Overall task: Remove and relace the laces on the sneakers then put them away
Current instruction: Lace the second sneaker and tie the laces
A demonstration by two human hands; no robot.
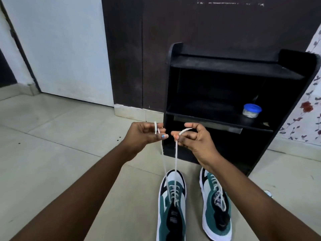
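Two green, white and black sneakers stand side by side on the floor, toes pointing away from me. The left sneaker (171,206) has a white lace (176,160) threaded through its eyelets, and both lace ends run taut up to my hands. My left hand (144,134) pinches one lace end, which is looped over its fingers. My right hand (192,138) pinches the other end. The right sneaker (216,211) is laced and partly hidden by my right forearm.
A black shoe rack (243,66) with open shelves stands just beyond the sneakers against a dark wall. A small jar with a blue lid (252,110) sits on its middle shelf. Pale tiled floor (69,136) spreads to the left. A floral curtain (307,108) hangs at the right.
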